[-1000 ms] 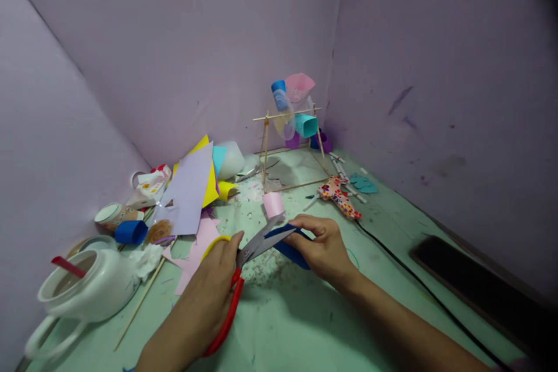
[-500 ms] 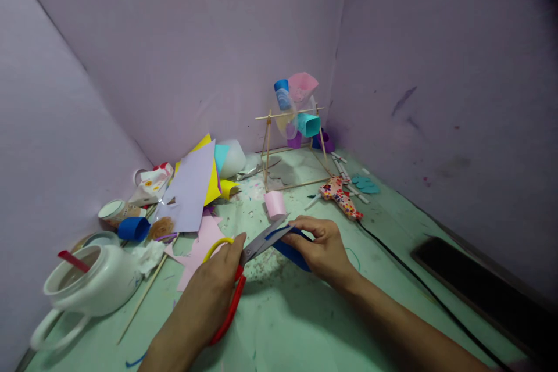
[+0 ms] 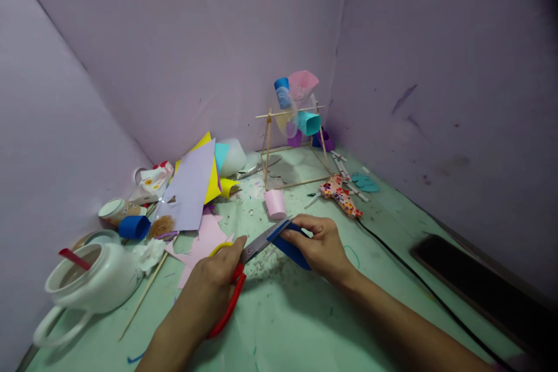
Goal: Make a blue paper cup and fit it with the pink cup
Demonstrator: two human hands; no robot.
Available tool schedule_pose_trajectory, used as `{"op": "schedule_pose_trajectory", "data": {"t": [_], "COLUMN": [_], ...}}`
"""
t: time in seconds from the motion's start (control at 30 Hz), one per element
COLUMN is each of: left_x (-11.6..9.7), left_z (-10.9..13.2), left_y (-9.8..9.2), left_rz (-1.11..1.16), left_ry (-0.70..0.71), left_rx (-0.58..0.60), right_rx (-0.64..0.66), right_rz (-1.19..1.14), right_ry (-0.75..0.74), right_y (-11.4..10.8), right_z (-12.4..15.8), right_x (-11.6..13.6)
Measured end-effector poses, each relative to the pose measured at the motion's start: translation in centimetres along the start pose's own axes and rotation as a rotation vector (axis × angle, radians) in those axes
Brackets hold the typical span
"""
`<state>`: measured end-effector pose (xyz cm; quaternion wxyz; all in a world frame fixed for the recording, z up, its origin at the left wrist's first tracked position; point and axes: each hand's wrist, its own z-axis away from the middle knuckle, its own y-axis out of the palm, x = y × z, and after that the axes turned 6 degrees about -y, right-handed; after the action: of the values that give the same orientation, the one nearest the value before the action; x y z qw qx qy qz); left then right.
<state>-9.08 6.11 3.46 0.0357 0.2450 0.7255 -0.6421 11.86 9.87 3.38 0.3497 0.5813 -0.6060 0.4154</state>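
Observation:
My left hand (image 3: 209, 288) is closed around the red and yellow handles of a pair of scissors (image 3: 244, 261), low in the middle of the view. The grey blades point up and right into a dark blue paper strip (image 3: 293, 249). My right hand (image 3: 320, 244) pinches that blue strip just above the green table. A small pink paper cup (image 3: 275, 204) stands right behind the blades.
A stick frame carrying coloured paper cups (image 3: 293, 122) stands at the back corner. A floral glue gun (image 3: 340, 195) with a black cord lies to the right, and a dark phone (image 3: 475, 282) lies farther right. Coloured paper sheets (image 3: 192, 186), a white teapot (image 3: 91, 285) and small pots crowd the left.
The scissor blades have closed further over the blue strip. Both hands stay in nearly the same place.

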Motion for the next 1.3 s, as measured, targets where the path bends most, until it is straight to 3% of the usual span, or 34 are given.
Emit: {"op": "schedule_pose_trajectory", "data": {"t": [0.33,0.4,0.53,0.73,0.8,0.87,0.9,1.0,1.07,1.2,1.3], "left_x": [-0.2,0.2,2.5,5.9,5.2,3.2,1.8,-2.3,-4.1,-4.8,-4.1], "left_z": [-0.4,-0.8,-1.5,-1.4,-1.3,-1.2,-1.1,-0.9,-0.8,-0.8,-0.9], "left_y": [-0.2,-1.0,-2.3,-2.7,-2.8,-2.7,-2.4,-1.3,-0.5,0.4,0.6], "left_rz": [0.087,0.021,-0.342,-0.381,-0.286,-0.066,0.118,0.458,0.51,0.481,0.628], "left_ry": [-0.061,-0.191,-0.545,-0.593,-0.559,-0.483,-0.449,-0.328,-0.332,-0.37,-0.391], "left_rx": [0.126,0.098,0.103,0.204,0.08,-0.095,-0.091,0.12,0.103,0.048,0.021], "right_rx": [0.002,-0.004,0.048,0.156,0.22,0.291,0.319,0.383,0.423,0.466,0.482], "right_rz": [-0.064,-0.093,-0.154,-0.123,-0.084,-0.036,-0.014,0.034,0.054,0.098,0.084], "right_ry": [0.22,0.261,0.294,0.334,0.363,0.371,0.361,0.307,0.289,0.277,0.255], "right_y": [0.0,0.0,0.0,-0.1,0.0,0.2,0.3,0.6,0.8,1.1,0.9], "right_z": [-0.3,-0.4,-0.3,-0.2,-0.1,-0.1,0.0,0.3,0.6,1.0,0.7], "right_x": [-1.0,-1.3,-1.5,-1.1,-0.8,-0.6,-0.5,-0.5,-0.6,-0.5,-0.4]}}
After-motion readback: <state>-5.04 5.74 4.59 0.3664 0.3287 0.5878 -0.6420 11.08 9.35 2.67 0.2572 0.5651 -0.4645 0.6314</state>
